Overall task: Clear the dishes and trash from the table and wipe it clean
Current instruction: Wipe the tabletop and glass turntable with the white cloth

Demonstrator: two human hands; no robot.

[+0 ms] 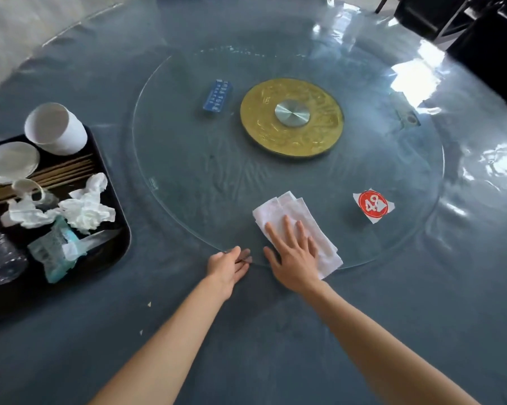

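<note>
Where clear film covers the table [275,346], the right hand [294,258] presses the cloth [297,211] flat-fingered at the turntable [188,171] edge; the left hand [227,266] grips that edge.

One round glass turntable [188,182], one blue rectangular box [217,96], one red-and-white numbered card [373,205], one folded white cloth [290,211], one black tray [120,229], two white paper cups [56,133].

The frame's left edge cuts off the black tray [120,229] and plastic bottle [1,255].
</note>
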